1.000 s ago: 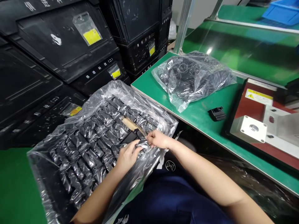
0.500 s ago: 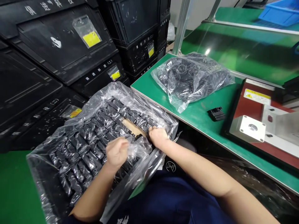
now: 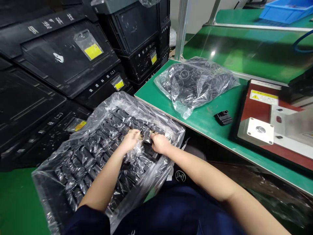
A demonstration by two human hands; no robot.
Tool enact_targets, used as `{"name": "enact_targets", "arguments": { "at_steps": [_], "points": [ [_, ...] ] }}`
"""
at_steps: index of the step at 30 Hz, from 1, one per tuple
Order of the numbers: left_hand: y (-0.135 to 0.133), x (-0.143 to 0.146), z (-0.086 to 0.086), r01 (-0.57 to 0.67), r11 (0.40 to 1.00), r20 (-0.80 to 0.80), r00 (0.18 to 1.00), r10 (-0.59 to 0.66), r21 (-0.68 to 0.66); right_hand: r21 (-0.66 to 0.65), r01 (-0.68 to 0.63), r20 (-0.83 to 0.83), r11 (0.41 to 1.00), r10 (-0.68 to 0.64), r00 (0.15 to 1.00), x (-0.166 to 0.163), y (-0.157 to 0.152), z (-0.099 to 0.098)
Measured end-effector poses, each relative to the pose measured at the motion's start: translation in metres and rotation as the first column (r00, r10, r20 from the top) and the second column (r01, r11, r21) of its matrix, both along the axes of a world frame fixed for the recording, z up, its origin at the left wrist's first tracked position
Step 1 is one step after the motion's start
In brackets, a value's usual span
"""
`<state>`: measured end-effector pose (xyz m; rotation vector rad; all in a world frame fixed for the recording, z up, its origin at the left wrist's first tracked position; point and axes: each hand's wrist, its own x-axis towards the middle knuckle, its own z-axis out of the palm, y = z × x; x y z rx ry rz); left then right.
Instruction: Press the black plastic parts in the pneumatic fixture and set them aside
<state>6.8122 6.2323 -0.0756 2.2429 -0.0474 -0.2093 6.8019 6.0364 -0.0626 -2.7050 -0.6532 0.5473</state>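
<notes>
On my lap sits a black tray (image 3: 46, 199) filled with rows of small black plastic parts (image 3: 83, 163), all wrapped in a clear plastic bag (image 3: 114, 104). Both hands reach into the far right part of the tray. My left hand (image 3: 130, 140) has its fingers curled down onto the parts at the bag's opening. My right hand (image 3: 158, 143) is beside it, fingers curled around the crinkled plastic and the parts beneath. What exactly each hand grips is hidden by the fingers and the film.
A green workbench (image 3: 205, 120) runs along the right, carrying a clear bag of black rings (image 3: 195, 81), one loose black part (image 3: 223, 117) and a red-based fixture with a metal block (image 3: 260, 130). Stacked black crates (image 3: 66, 62) stand on the left. A blue bin (image 3: 286, 9) sits far back.
Both hands have moved forward and closer together toward the tray's far side, covering the tan strip that showed before. The left hand let its bunch of film drop lower.
</notes>
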Motion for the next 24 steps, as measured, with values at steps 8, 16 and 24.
{"name": "enact_targets", "arguments": {
  "at_steps": [8,16,24],
  "points": [
    [-0.021,0.003,-0.008,0.119,0.976,-0.104,0.985,-0.139,-0.18,0.126,-0.124,-0.048,0.984,0.131,0.99,-0.014,-0.024,0.01],
    [-0.022,-0.012,0.004,0.183,0.941,-0.046,0.978,-0.204,-0.286,0.272,-0.08,-0.157,0.959,0.127,0.979,-0.007,-0.032,0.009],
    [-0.018,-0.015,0.017,0.035,0.966,0.121,0.993,-0.004,-0.255,-0.031,0.079,-0.178,0.996,-0.083,0.98,0.0,-0.034,0.019]
  ]
}}
